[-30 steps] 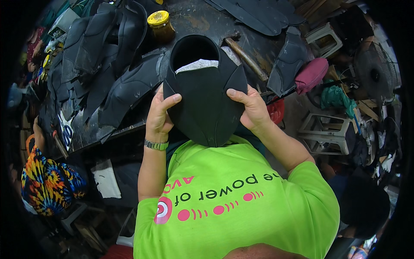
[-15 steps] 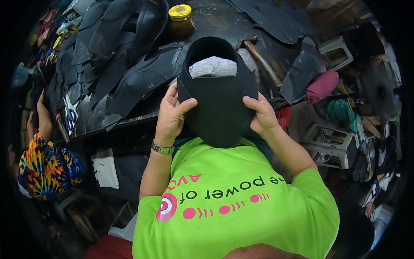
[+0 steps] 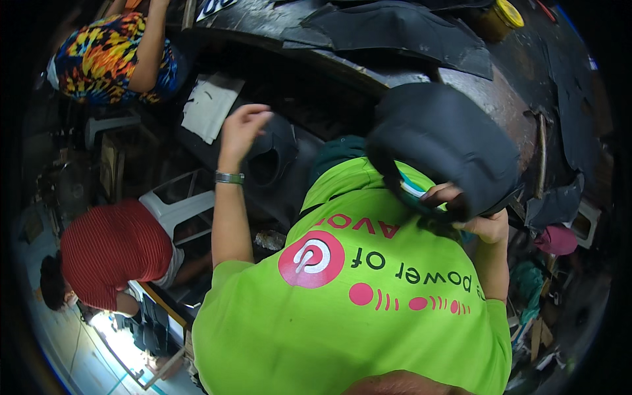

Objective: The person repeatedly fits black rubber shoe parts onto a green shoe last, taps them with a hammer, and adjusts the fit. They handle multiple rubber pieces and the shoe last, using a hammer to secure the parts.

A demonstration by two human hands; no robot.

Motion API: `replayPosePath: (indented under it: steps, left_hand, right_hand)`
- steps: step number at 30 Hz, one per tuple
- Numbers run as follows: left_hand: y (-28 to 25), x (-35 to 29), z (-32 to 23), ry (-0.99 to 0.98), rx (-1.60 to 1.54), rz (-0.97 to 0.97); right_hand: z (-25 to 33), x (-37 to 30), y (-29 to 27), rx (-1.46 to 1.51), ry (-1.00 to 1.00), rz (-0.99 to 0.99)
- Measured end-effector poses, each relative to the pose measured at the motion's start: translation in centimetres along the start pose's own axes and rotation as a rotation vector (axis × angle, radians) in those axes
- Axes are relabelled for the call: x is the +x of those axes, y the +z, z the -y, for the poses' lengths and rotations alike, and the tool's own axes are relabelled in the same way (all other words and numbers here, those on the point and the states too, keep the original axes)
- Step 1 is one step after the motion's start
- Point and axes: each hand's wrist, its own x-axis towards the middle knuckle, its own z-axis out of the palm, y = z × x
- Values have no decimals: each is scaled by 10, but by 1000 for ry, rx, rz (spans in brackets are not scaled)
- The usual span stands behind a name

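A hollow black piece point(image 3: 454, 138), rounded and stiff-looking like a large shoe upper, is tilted in front of my chest, right of the middle. My right hand point(image 3: 487, 227) grips its lower edge, with some fingers inside the opening and the rest of the hand partly hidden behind it. A strip of white and teal lining shows at the opening. My left hand point(image 3: 245, 131) is off to the left in the air, holding nothing, its fingers loosely bent and apart. Below it lies a similar black piece point(image 3: 271, 155) with an opening.
Black sheet pieces point(image 3: 395, 36) and a jar with a yellow lid point(image 3: 498, 21) lie on the dark worktable point(image 3: 349, 69). A wooden-handled tool point(image 3: 542, 155) rests at right. One person point(image 3: 105, 59) works at upper left; another in red point(image 3: 115, 257) sits beside a white stool point(image 3: 181, 207).
My left hand has let go of the black piece and moved left and down. My right hand has carried the piece rightward and turned it. The view has swung to the left.
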Motion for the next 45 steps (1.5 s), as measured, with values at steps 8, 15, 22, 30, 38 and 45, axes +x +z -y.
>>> replayPosePath:
  steps: [8, 15, 22, 30, 38, 45]
  left_hand:
    - [-55, -31, 99, -124, 314, 62]
    - [-14, -95, 63, 235, 697, 48]
    - [-24, -103, 72, 219, 627, 141]
    - [-68, -86, 11, 110, -1092, -196]
    - [-23, -90, -1, -35, -1381, -167]
    - [-19, -95, -3, -120, -1208, -266]
  right_hand:
    - [25, 72, 35, -412, 15, 173]
    - [28, 89, 45, -560, -19, 17]
    - [12, 96, 42, -628, -67, 63]
    - [-34, 116, 64, -971, -285, 136]
    - [-68, 132, 98, -1216, -372, 362]
    - [-86, 156, 131, -1152, -401, 397]
